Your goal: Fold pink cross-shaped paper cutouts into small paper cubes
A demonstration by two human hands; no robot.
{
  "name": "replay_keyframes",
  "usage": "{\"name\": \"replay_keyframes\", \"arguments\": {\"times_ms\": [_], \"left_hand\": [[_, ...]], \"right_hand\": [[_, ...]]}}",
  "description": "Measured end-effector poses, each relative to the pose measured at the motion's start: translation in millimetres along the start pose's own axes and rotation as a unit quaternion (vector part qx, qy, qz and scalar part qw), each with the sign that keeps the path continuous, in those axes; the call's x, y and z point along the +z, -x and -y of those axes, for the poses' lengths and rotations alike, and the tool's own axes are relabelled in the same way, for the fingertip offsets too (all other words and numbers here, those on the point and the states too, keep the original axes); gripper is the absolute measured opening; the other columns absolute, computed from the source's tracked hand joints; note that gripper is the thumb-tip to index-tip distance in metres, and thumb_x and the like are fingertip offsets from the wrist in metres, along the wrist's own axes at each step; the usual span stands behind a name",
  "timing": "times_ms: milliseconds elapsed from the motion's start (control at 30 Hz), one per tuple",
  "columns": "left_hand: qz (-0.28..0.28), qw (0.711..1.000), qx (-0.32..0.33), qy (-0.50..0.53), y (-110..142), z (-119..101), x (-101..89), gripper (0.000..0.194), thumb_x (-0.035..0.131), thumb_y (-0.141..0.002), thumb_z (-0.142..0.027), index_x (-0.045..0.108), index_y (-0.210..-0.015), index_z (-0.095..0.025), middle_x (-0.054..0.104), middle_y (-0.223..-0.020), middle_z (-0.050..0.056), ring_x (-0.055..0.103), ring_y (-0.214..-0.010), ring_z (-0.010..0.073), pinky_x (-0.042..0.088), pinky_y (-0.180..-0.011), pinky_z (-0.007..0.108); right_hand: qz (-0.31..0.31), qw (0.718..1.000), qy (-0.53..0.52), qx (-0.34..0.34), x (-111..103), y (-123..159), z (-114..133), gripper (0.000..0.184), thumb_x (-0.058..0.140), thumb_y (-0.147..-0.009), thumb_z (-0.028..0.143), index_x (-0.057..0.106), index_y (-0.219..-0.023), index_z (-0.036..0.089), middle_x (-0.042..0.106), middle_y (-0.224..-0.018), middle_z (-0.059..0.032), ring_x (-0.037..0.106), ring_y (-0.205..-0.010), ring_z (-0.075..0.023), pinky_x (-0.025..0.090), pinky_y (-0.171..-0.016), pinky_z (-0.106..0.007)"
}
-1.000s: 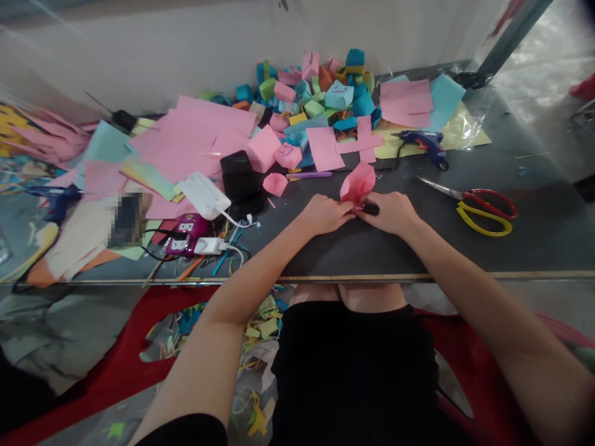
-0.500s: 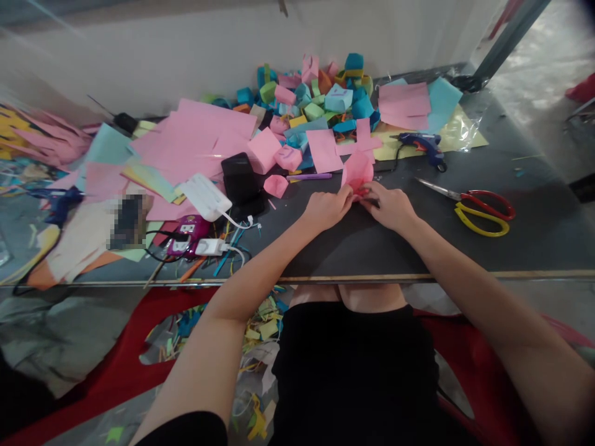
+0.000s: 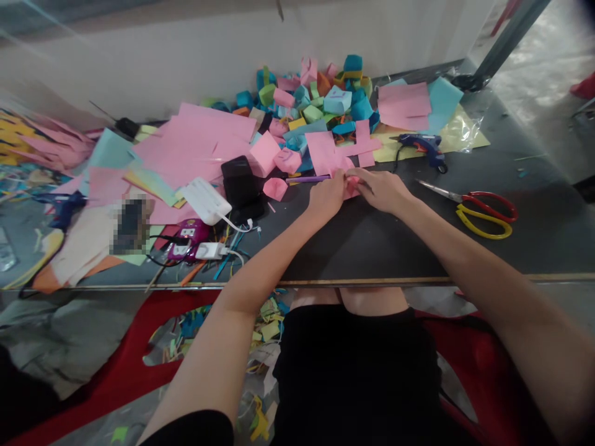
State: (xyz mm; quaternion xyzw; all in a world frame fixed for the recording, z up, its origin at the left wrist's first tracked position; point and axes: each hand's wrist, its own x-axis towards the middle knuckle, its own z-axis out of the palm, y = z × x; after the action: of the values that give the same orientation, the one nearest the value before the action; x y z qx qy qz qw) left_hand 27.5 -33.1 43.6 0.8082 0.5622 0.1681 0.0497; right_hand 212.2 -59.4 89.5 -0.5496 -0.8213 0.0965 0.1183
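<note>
Both hands meet over the dark table, fingers closed on a folded piece of pink paper (image 3: 352, 187). My left hand (image 3: 326, 197) pinches its left side, while my right hand (image 3: 382, 189) grips it from the right. Much of the paper is covered by the fingers. Just behind it lie a flat pink sheet (image 3: 320, 152) and a pink cross-shaped cut-out (image 3: 365, 146). A purple pen (image 3: 307, 179) is close to the left fingertips, with a small folded pink paper piece (image 3: 275, 189) beside it.
Red-and-yellow-handled scissors (image 3: 486, 210) and a blue glue gun (image 3: 425, 147) lie to the right. Colourful folded paper boxes (image 3: 316, 99) are heaped against the wall. Pink sheets (image 3: 199, 139), a white charger (image 3: 207, 199) and a purple power strip (image 3: 193, 234) occupy the left.
The pink paper, earlier standing open and cup-like, is now lower and mostly covered by the fingers. The dark object in my right hand a second ago no longer shows. Both hands moved slightly away from me.
</note>
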Motion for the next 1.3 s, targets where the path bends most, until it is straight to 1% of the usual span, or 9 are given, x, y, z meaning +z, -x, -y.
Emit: {"name": "replay_keyframes", "arguments": {"times_ms": [200,333,467,600,767,867,933,1067,1300], "left_hand": [[0.021,0.998,-0.041,0.036,0,5,-1.9,0.03,0.046,-0.115,-0.035,0.068,-0.122,-0.017,0.082,-0.105,0.016,0.078,-0.093,0.0272,0.055,-0.078,0.034],[0.023,0.997,-0.024,0.074,-3,10,-4.5,0.023,0.049,-0.113,-0.03,0.069,-0.119,-0.02,0.083,-0.112,0.014,0.077,-0.098,0.0258,0.055,-0.079,0.033],[0.031,0.994,-0.036,0.095,-6,10,-6.5,0.024,0.046,-0.113,-0.026,0.067,-0.123,-0.019,0.081,-0.121,0.015,0.077,-0.105,0.0262,0.057,-0.085,0.035],[0.04,0.993,-0.038,0.102,-6,10,-13.3,0.033,0.042,-0.114,-0.027,0.059,-0.141,-0.019,0.078,-0.13,0.015,0.077,-0.11,0.0279,0.059,-0.089,0.039],[0.025,0.997,0.012,0.073,4,14,-31.9,0.045,0.048,-0.105,-0.015,0.058,-0.148,-0.024,0.082,-0.116,0.007,0.077,-0.105,0.0264,0.059,-0.092,0.04],[0.017,0.994,0.08,0.075,10,18,-41.8,0.043,0.054,-0.099,-0.011,0.067,-0.138,-0.023,0.08,-0.129,0.004,0.074,-0.114,0.0231,0.057,-0.1,0.039],[0.029,0.989,0.124,0.075,13,22,-43.9,0.035,0.061,-0.098,-0.017,0.071,-0.131,-0.021,0.078,-0.134,0.005,0.072,-0.118,0.0241,0.056,-0.103,0.039],[0.066,0.983,0.157,0.061,8,36,-38.4,0.043,0.083,-0.091,-0.038,0.07,-0.128,-0.021,0.076,-0.132,0.01,0.069,-0.125,0.0326,0.055,-0.106,0.046],[0.009,0.977,0.188,0.1,-10,57,-15.8,0.028,0.092,-0.084,-0.039,0.076,-0.099,-0.023,0.064,-0.14,0.012,0.055,-0.138,0.0361,0.047,-0.122,0.056]], "right_hand": [[0.01,0.998,0.002,-0.056,8,-3,-18,0.053,0.07,-0.094,0.044,0.068,-0.145,0.028,0.081,-0.128,-0.0078,0.073,-0.111,-0.03,0.048,-0.084,-0.034],[-0.013,0.998,-0.023,-0.059,19,-1,-24,0.032,0.062,-0.102,0.037,0.077,-0.129,0.028,0.082,-0.125,-0.0073,0.073,-0.114,-0.0269,0.051,-0.089,-0.036],[-0.034,0.997,-0.04,-0.054,25,0,-22,0.032,0.057,-0.105,0.033,0.08,-0.125,0.028,0.082,-0.128,-0.0072,0.073,-0.12,-0.0267,0.052,-0.096,-0.039],[-0.048,0.997,-0.049,-0.046,29,1,-24,0.03,0.06,-0.103,0.033,0.081,-0.124,0.03,0.083,-0.126,-0.0058,0.074,-0.12,-0.0276,0.054,-0.095,-0.04],[-0.087,0.993,-0.056,-0.054,37,1,-30,0.023,0.066,-0.102,0.038,0.084,-0.114,0.029,0.085,-0.117,-0.005,0.077,-0.108,-0.0281,0.055,-0.087,-0.039],[-0.089,0.993,-0.057,-0.049,39,0,-32,0.023,0.069,-0.101,0.041,0.084,-0.114,0.028,0.086,-0.116,-0.006,0.078,-0.102,-0.0278,0.054,-0.083,-0.038],[-0.087,0.993,-0.06,-0.044,38,-1,-33,0.023,0.07,-0.101,0.042,0.085,-0.114,0.028,0.086,-0.115,-0.0059,0.078,-0.103,-0.0278,0.054,-0.083,-0.038],[-0.072,0.994,-0.069,-0.032,34,-3,-36,0.025,0.072,-0.101,0.046,0.086,-0.114,0.03,0.086,-0.115,-0.0059,0.078,-0.103,-0.0288,0.054,-0.085,-0.04],[-0.063,0.992,-0.104,-0.045,33,-7,-43,0.026,0.078,-0.097,0.044,0.087,-0.114,0.027,0.086,-0.109,-0.009,0.078,-0.094,-0.0286,0.055,-0.085,-0.041]]}}
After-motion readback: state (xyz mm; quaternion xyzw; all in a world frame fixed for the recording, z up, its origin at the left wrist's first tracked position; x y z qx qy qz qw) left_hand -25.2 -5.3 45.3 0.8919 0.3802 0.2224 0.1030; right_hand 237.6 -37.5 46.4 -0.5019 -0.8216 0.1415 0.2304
